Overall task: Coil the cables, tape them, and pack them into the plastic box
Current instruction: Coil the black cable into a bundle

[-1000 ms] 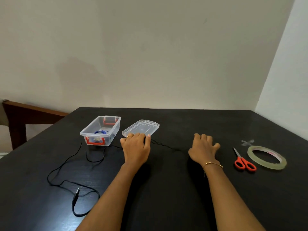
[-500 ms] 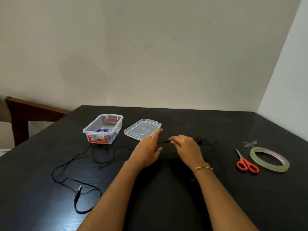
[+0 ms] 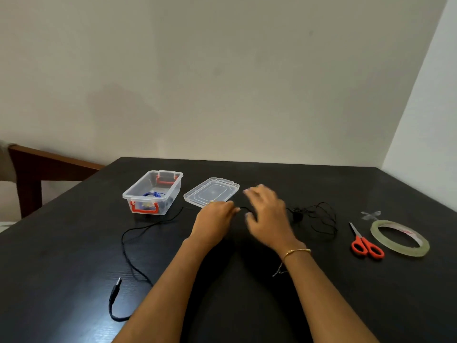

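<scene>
Centrally, left hand (image 3: 214,219) is curled over the black cable (image 3: 138,246), apparently pinching it near the fingertips; contact is blurred. Right hand (image 3: 268,214) just beside it, fingers spread and relaxed, motion-blurred, holding nothing visible. Cable runs left across the table (image 3: 74,280) to a plug (image 3: 115,288); a loose tangle lies right of the right hand. Clear plastic box (image 3: 153,191), blue coil inside, lid (image 3: 211,191) beside it. Scissors (image 3: 364,243) and tape roll (image 3: 399,237) far right
</scene>
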